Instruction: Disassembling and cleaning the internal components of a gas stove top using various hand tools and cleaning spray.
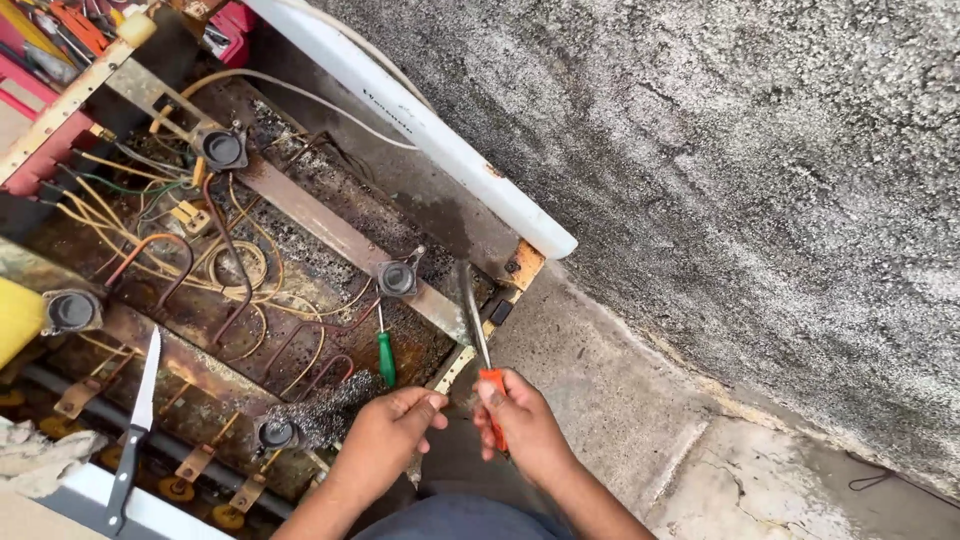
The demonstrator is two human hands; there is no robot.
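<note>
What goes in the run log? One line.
right hand: grips orange-handled tool | left hand: beside steel wool | green screwdriver: in opened stove

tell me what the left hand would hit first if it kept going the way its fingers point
Probably the right hand holding the orange-handled tool: the left hand points right toward it, almost touching. Depth is unclear.

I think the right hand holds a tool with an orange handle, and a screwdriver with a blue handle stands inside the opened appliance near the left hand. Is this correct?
Not quite: the head view shows the screwdriver has a green handle, not blue. The rest holds: the right hand holds a tool with an orange handle, and the screwdriver stands inside the opened appliance near the left hand.
</note>
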